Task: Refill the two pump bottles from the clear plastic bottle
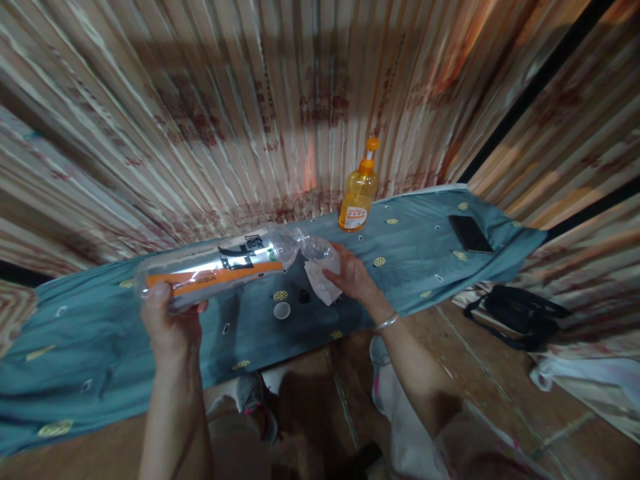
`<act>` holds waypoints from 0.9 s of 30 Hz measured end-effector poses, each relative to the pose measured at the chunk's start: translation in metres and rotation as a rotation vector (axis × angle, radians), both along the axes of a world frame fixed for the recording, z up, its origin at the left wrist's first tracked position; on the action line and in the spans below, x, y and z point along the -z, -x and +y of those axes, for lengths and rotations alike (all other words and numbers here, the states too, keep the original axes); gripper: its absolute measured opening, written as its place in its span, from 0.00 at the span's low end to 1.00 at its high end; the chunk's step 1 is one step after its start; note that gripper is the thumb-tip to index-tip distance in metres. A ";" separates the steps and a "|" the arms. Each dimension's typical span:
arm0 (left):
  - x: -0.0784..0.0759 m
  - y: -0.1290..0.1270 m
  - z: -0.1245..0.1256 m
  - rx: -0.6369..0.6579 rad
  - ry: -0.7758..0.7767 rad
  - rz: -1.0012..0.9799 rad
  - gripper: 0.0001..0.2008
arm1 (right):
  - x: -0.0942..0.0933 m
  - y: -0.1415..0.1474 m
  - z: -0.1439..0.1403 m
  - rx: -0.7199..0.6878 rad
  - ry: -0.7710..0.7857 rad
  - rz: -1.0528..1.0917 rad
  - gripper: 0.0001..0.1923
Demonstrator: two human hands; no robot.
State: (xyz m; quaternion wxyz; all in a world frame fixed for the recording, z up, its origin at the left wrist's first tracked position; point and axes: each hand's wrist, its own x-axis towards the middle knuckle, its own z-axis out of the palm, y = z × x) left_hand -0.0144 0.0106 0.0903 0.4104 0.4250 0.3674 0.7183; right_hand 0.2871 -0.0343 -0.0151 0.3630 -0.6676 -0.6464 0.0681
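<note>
Clear plastic forms the long bottle, which is held lying sideways above the blue cloth-covered table, its base end gripped by the closed left hand. Its neck end is met by the right hand, whose fingers are curled around a white cloth. A small white cap lies beneath. Farther back stands an orange bottle; a black phone lies to the right.
</note>
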 end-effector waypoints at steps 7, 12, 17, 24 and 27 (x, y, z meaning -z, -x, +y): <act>0.000 0.001 0.001 0.006 -0.007 -0.005 0.22 | -0.002 0.001 0.000 0.005 -0.005 -0.006 0.32; -0.001 0.000 0.001 -0.007 0.015 -0.023 0.22 | -0.001 0.001 0.000 0.020 0.005 -0.016 0.32; -0.003 -0.001 0.000 0.006 0.002 -0.006 0.21 | 0.003 -0.001 0.001 -0.007 -0.032 -0.029 0.31; -0.002 -0.001 -0.001 0.006 -0.006 0.010 0.20 | 0.004 -0.001 0.001 0.023 -0.024 -0.051 0.32; -0.002 -0.001 -0.001 -0.011 0.003 0.018 0.18 | 0.006 -0.001 0.002 0.019 -0.026 -0.072 0.33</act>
